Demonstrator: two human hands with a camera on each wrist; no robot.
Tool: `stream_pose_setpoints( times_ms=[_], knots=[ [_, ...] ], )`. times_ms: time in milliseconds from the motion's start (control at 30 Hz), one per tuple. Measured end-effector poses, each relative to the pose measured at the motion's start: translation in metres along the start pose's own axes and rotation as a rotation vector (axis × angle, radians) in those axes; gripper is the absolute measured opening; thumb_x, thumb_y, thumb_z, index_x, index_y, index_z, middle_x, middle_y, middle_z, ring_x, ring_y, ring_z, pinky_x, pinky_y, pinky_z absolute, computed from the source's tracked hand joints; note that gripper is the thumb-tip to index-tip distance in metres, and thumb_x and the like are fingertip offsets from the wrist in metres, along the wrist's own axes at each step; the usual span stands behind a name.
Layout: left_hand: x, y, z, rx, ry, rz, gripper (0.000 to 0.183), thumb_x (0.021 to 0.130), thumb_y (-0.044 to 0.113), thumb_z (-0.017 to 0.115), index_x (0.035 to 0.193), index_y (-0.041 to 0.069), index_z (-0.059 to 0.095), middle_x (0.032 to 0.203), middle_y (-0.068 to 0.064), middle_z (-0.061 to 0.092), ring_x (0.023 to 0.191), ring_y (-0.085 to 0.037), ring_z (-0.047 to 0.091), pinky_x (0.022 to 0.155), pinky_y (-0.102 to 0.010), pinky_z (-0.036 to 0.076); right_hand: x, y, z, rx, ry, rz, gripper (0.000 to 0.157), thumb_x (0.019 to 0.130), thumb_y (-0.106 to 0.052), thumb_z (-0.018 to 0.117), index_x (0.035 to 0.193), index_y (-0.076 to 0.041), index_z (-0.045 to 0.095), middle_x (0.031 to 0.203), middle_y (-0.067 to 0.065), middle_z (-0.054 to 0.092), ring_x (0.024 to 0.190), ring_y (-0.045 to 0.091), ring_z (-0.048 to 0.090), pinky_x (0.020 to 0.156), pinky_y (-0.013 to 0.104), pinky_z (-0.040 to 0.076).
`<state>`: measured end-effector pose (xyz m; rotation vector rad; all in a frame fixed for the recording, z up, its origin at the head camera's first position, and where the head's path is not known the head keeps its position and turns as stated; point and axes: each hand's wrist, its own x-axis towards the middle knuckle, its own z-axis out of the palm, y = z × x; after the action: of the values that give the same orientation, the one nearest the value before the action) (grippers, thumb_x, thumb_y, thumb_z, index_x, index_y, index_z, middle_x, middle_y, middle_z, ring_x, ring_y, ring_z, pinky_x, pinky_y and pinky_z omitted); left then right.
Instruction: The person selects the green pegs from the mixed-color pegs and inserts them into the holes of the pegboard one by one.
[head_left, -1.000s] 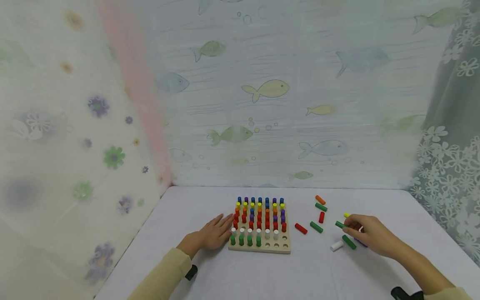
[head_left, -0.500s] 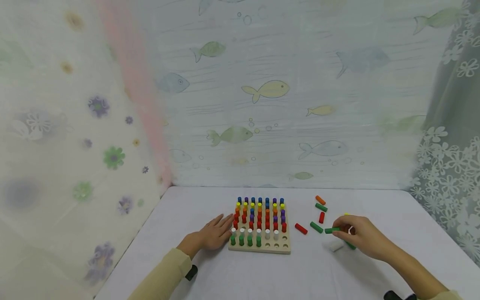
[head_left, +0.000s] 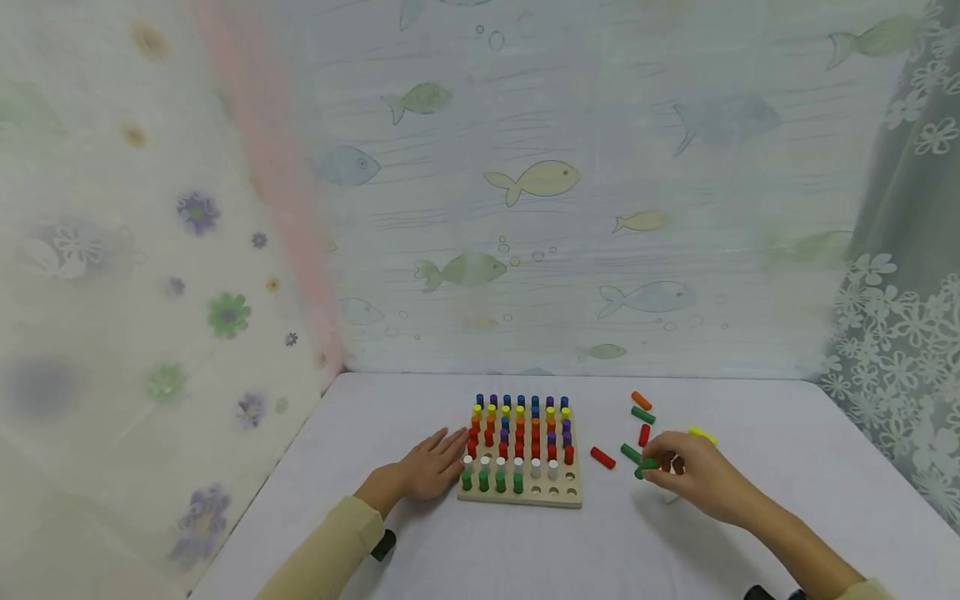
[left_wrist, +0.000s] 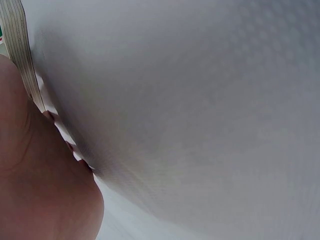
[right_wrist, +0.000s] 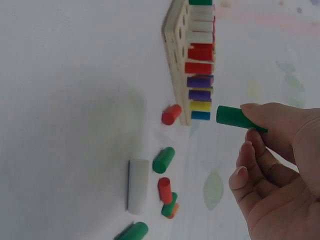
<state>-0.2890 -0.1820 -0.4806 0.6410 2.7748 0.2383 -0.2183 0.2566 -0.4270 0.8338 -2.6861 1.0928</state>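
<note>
Pegboard (head_left: 543,500) sits off left of your right hand (head_left: 697,477), whose fingers pinch that green peg (right_wrist: 231,116) with its long axis kinda tilted, though your left hand (head_left: 433,468), fingers straight, is nearer.

1. A curtained-off corner; the room's kind is unclear.
2. A fish-printed curtain (head_left: 577,242) hangs beyond the fingers (head_left: 667,439).
3. Left of them hangs a flowered curtain (head_left: 150,275), right a lacy curtain (head_left: 900,250).
4. A white-clothed counter (head_left: 517,550) lies beneath.

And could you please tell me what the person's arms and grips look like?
The left sleeve and right sleeve are pale beige, the right barely in view. A black piece shows beside each. The left grip and right grip are bare, without gloves.
</note>
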Motion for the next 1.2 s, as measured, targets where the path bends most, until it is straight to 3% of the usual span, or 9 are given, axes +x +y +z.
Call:
stream_pose_setpoints(
  times_ms=[633, 1200],
  knots=[
    [0.0, 0.002, -0.002, -0.003, -0.007, 0.0, 0.064, 0.11, 0.044, 0.037, 0.165, 0.015, 0.02, 0.171, -0.001, 0.019, 0.158, -0.032, 0.013, 0.125, -0.055, 0.019, 0.023, -0.024, 0.023, 0.088, -0.065, 0.042, 0.011, 0.092, -0.015, 0.076, 0.102, -0.012, 0.073, 0.092, -0.008, 0.067, 0.08, 0.006, 0.057, 0.071, 0.022, 0.054],
    [-0.001, 0.002, -0.001, -0.006, -0.004, -0.008, 0.064, 0.11, 0.044, 0.036, 0.165, 0.016, 0.019, 0.172, -0.001, 0.018, 0.158, -0.032, 0.012, 0.125, -0.055, 0.018, 0.039, -0.035, 0.05, 0.074, -0.084, -0.015, 0.014, 0.095, -0.015, 0.073, 0.107, -0.008, 0.075, 0.088, -0.011, 0.064, 0.079, 0.005, 0.055, 0.069, 0.022, 0.052]
  ],
)
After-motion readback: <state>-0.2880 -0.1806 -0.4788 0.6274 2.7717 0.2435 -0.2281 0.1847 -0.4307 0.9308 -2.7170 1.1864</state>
